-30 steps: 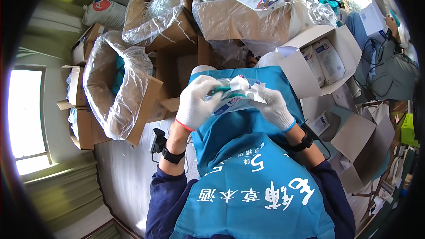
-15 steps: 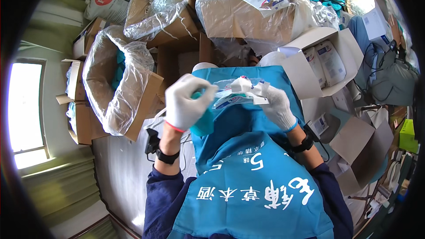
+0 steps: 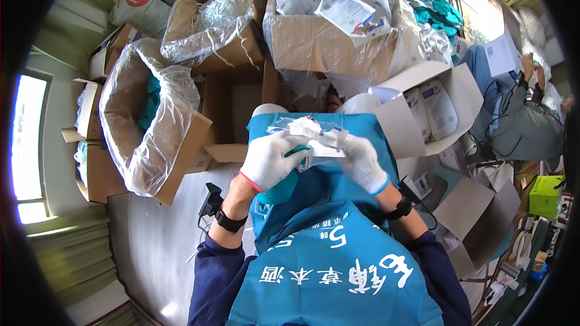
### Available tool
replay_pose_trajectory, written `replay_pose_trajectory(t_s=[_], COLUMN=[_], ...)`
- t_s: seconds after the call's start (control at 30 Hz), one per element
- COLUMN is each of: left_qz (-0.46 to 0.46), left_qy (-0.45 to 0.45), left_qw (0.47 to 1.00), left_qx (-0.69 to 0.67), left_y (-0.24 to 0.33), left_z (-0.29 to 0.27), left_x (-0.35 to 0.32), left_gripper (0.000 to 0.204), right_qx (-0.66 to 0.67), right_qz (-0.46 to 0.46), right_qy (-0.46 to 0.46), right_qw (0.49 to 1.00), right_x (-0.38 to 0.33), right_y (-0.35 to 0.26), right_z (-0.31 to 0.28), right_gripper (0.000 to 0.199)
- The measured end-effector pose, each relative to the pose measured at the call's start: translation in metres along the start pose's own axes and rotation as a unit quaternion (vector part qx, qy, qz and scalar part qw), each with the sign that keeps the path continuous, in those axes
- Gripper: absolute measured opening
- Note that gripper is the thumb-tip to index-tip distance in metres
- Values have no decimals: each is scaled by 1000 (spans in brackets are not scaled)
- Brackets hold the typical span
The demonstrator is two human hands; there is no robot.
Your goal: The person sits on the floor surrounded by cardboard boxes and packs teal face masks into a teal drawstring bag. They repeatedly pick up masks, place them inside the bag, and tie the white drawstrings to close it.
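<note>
Over my lap, both my hands are in white knit gloves, close together. My left hand (image 3: pixel 269 160) is closed on a teal fabric piece (image 3: pixel 281 188), which hangs below its fingers; the piece's full shape is hidden. My right hand (image 3: pixel 362 164), slightly blurred, grips the right side of a clear plastic packet (image 3: pixel 326 131) with white printed parts. The packet lies across the gap between the hands, and the fingertips of my left hand are at its near left side. A blue apron (image 3: pixel 338 217) covers my lap beneath them.
Ahead stands a plastic-lined carton (image 3: pixel 332 42) heaped with packets. Another lined carton (image 3: pixel 181 163) at left holds teal pieces. An open white box (image 3: pixel 399 111) at right contains flat packs. Beyond it, a person in grey (image 3: pixel 519 121) sits with hands near white material.
My left hand has come down and in toward the packet, its teal piece now against the packet's edge. My right hand has dropped slightly. The whole view has shifted a little.
</note>
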State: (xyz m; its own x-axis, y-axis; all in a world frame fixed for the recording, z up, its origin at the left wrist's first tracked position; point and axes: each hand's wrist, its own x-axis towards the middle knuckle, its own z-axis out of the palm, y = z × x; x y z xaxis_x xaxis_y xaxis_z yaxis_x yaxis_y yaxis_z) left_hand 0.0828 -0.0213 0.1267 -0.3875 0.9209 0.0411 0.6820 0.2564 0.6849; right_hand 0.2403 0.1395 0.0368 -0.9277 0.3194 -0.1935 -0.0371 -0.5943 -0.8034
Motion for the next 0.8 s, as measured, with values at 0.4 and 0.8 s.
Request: replay_pose_trajectory(t_s=[0.4,0.8], left_qz=[-137,-212], left_qy=[339,485], left_qw=[895,823], left_qx=[-257,-207], left_y=[-48,-91], left_z=[-28,-23], left_x=[-17,-22], left_gripper=[25,18], right_qx=[-511,-809], right_qz=[-167,-334], right_qy=[84,135], right_qw=[839,465], right_x=[91,283], right_y=[-110,-201], right_z=[-93,-107], right_gripper=[41,19])
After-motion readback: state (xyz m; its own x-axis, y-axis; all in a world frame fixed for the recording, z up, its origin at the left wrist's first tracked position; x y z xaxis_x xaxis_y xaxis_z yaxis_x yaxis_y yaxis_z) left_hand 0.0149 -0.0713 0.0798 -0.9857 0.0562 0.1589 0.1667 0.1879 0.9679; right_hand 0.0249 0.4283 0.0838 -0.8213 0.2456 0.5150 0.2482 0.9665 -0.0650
